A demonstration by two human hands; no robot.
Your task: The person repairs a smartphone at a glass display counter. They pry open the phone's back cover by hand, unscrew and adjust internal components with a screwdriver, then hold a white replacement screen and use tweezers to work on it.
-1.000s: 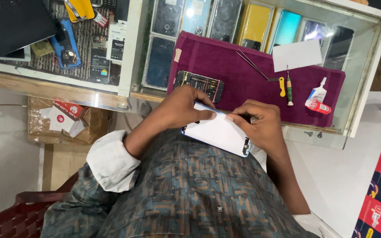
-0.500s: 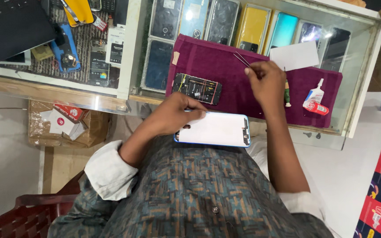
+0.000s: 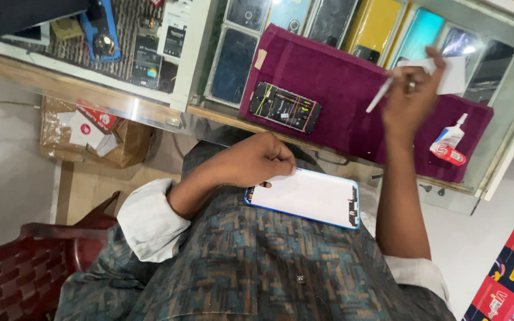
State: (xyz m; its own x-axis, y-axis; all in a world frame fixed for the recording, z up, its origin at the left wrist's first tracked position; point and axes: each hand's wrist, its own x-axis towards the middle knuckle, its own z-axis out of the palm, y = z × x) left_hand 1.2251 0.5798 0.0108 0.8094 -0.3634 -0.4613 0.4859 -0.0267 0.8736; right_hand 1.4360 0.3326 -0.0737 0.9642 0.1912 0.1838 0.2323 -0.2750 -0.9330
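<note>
Left hand (image 3: pixel 257 161) grip curled shut, pinning flat white blue-edged phone screen panel (image 3: pixel 307 196) on lap; right hand (image 3: pixel 408 98) grip pinched on thin white stick (image 3: pixel 379 95) over maroon velvet mat (image 3: pixel 340 89).

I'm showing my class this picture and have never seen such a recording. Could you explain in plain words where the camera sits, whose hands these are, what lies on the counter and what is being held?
The one camera sits on the person's head and looks down, so you see their own chest, arms and lap. There is no machine, only bare hands. The left hand rests on a flat white phone panel with a blue edge, lying on the lap. The right hand is raised over the counter with a thin white strip in its grip. On the counter lies a maroon cloth; on it are an opened phone showing its inner parts and a small glue tube. Under the glass counter phone covers are displayed.
</note>
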